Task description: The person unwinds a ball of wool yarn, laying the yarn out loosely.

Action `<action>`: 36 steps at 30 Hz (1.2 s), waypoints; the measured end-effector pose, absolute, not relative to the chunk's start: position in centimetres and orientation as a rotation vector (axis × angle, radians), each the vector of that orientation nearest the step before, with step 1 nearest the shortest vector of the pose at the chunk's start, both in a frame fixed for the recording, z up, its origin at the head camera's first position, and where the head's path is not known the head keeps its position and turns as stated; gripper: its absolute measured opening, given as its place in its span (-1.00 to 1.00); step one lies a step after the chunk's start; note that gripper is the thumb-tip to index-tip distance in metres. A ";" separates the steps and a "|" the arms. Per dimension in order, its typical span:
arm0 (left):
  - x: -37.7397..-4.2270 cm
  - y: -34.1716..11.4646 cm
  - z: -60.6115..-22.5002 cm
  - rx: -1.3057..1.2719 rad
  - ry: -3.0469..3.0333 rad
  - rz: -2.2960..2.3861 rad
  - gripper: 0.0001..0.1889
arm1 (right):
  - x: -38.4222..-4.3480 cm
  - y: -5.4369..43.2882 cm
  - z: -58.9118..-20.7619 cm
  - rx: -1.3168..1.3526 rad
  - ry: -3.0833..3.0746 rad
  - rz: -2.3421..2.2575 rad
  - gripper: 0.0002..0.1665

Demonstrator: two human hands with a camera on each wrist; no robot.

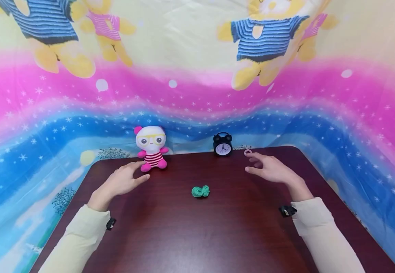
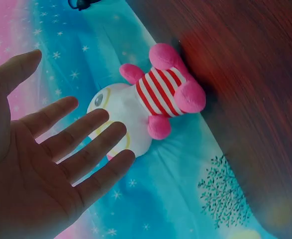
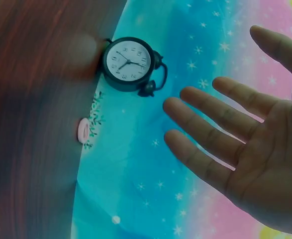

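My left hand [image 1: 123, 179] hovers over the left side of the table with its fingers spread, holding nothing. Nearest to it sits a plush panda toy [image 1: 153, 159] with yellow glasses, pink limbs and a red-and-white striped body. On the right, my right hand [image 1: 271, 169] is in the air, its fingers apart and its palm bare in the right wrist view. Just beyond its fingertips lies a small pale pink ring [image 3: 83, 131] near the table's back edge. A black twin-bell alarm clock [image 1: 222, 145] stands left of that ring. Between the hands lies a small green yarn bundle [image 1: 200, 191].
The dark reddish-brown table [image 1: 183, 235] has its back edge against a hanging printed cloth [image 1: 190, 94] with bears and snowflakes. The cloth also runs along both sides of the table. Each wrist carries a black strap, partly covered by a cream sleeve [image 1: 84, 227].
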State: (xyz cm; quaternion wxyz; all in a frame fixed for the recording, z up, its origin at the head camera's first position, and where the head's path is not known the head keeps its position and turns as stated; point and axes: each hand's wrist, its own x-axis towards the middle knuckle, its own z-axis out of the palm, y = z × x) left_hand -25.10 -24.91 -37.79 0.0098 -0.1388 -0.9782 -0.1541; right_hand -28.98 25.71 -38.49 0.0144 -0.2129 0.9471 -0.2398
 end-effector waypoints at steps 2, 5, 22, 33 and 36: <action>-25.2 -24.8 -37.9 -0.447 -3.054 -0.500 -0.27 | -29.0 25.5 -38.6 -0.664 2.931 -0.770 -0.22; -25.4 -24.5 -38.3 -0.480 -3.033 -0.527 -0.30 | -29.1 25.1 -38.8 -0.675 2.897 -0.826 -0.26; -25.5 -22.4 -40.0 -0.576 -2.987 -0.729 -0.45 | -29.3 22.7 -40.7 -0.672 2.854 -0.917 -0.49; -25.7 -21.0 -40.8 -0.615 -2.983 -0.777 -0.45 | -28.9 21.2 -41.9 -0.631 2.764 -0.969 -0.53; -25.7 -20.7 -41.2 -0.610 -2.986 -0.802 -0.44 | -28.9 20.8 -42.0 -0.621 2.728 -1.005 -0.54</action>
